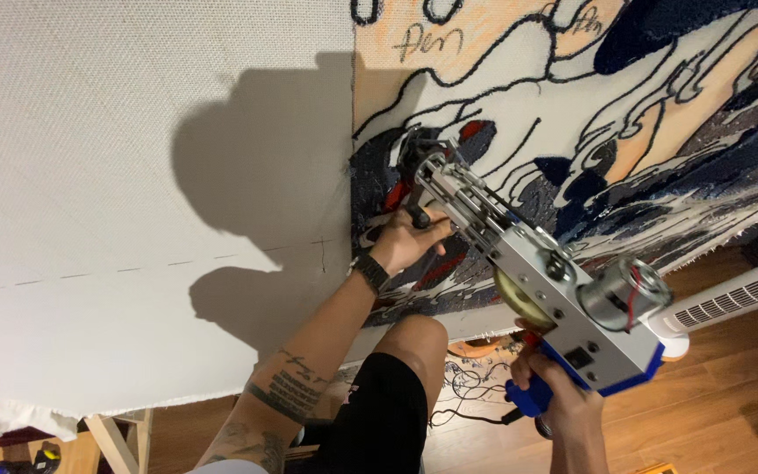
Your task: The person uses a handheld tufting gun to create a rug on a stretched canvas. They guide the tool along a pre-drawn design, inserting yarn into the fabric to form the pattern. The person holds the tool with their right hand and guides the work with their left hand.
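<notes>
Now the left hand (pixel 407 239) grips the tufting gun (pixel 528 281) near its needle, right hand (pixel 554 395) clutching the handle; fingers could catch, or cloth (pixel 133 175) tear.

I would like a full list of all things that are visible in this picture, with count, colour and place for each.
tufting gun: one, silver metal with blue handle, centre right, nose pressed to the cloth
cloth: one, white, stretched across the left and top
tufted design: one, navy, black, white, peach and red, upper right of the cloth
tower fan: one, white, right edge, over the floor
floor: wood, brown, lower right
wooden frame leg: one, pale, bottom left
watch: one, black, left wrist
shorts: black, bottom centre
left hand: grips the gun's front handle
right hand: grips the blue rear handle
</notes>
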